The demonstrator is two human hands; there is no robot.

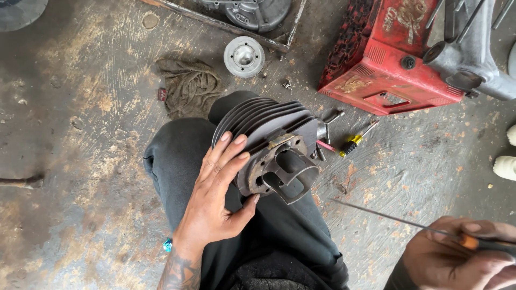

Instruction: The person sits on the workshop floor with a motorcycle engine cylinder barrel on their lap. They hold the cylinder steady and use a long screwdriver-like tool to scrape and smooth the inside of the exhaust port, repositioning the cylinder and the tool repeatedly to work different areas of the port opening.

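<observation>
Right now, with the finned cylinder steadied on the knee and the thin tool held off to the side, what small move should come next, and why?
Probably bring the right hand in so the thin tool's tip reaches the finned cylinder's open bore. The left hand already braces the cylinder on the knee with the opening facing the camera, while the tool tip hangs apart from it over the floor.

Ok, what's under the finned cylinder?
The cylinder rests on the person's knee, steadied by the left hand. A screwdriver pokes out beside it on the floor; whatever lies beneath is covered.
</observation>
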